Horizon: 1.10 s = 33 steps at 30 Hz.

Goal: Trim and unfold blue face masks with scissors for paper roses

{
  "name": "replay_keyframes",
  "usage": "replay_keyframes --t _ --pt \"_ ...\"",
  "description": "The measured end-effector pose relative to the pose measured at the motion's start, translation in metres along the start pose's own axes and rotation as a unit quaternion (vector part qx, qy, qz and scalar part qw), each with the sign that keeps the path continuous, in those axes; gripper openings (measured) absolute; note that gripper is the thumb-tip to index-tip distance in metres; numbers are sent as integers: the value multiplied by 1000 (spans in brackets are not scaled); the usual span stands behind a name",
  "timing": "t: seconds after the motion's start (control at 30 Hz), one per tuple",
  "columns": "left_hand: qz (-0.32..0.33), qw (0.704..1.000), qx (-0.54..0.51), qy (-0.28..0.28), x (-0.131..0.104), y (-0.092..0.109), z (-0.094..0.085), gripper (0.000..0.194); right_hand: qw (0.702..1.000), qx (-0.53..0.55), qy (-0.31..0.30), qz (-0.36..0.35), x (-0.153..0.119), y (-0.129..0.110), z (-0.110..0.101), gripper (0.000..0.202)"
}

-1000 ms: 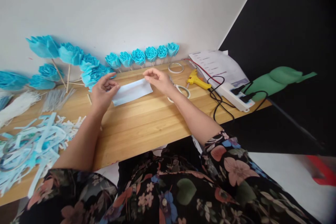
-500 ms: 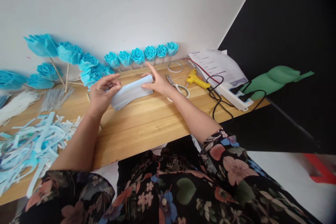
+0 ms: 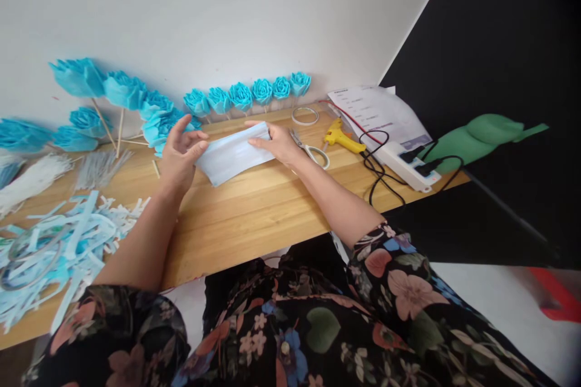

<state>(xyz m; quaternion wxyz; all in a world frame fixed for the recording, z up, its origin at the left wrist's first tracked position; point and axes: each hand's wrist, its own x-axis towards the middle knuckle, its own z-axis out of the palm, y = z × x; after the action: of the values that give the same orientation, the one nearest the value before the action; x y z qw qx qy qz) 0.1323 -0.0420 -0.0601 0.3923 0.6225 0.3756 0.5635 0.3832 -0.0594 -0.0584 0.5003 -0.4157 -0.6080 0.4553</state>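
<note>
A pale blue, rectangular piece of thin fabric, like the body of a disposable face mask, is held up over the wooden table. My right hand grips its right end, thumb in front and fingers behind. At the upper left corner, my left hand pinches the fabric near the thumb tip, with the index finger raised. Just right of my right hand lie white-handled scissors, partly hidden by the wrist.
Blue fabric flowers on sticks line the wall. Cut strips heap at left, near thin wires. To the right are a tape roll, a yellow glue gun, papers and a power strip with black cords.
The fabric is spread wider and faces me more. My right hand has closed its raised index finger behind the fabric, while my left index finger has lifted.
</note>
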Motion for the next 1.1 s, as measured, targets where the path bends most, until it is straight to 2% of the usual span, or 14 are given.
replay_keyframes --t 0.07,0.13,0.23,0.3,0.37,0.43,0.57,0.73,0.8,0.9,1.0,1.1 --pt "-47 998 -39 -19 0 -8 0 80 1000 0 24 -10 1 1 -1 62" --pt "-81 995 -42 -39 -3 -10 2 79 999 -7 36 -16 2 0 -1 61" --pt "-90 995 33 -15 -9 -4 8 55 999 -22 40 -25 0 -3 -1 58" --pt "-65 994 81 26 -11 3 12 39 998 -21 45 -37 -2 -6 0 56" --pt "-37 993 97 48 -12 6 13 32 998 -16 49 -46 -3 -8 1 57" --pt "-28 994 95 35 -11 5 11 33 998 -11 44 -46 -3 -8 0 61" --pt "-72 992 99 -39 -9 -7 2 46 1000 4 1 -8 1 5 -1 77" --pt "-98 986 129 -48 -8 -16 -3 44 999 -4 -2 43 6 22 -4 84" --pt "-102 985 134 -36 -9 -16 -2 41 999 -9 10 51 7 24 -4 81" --pt "-89 988 126 -23 -10 -15 1 37 999 1 21 48 8 23 -3 63" --pt "-53 991 123 -10 -9 -11 1 32 999 25 19 15 8 18 -2 48" --pt "-22 992 121 1 -7 -5 -2 30 999 35 33 -15 7 13 -1 46"
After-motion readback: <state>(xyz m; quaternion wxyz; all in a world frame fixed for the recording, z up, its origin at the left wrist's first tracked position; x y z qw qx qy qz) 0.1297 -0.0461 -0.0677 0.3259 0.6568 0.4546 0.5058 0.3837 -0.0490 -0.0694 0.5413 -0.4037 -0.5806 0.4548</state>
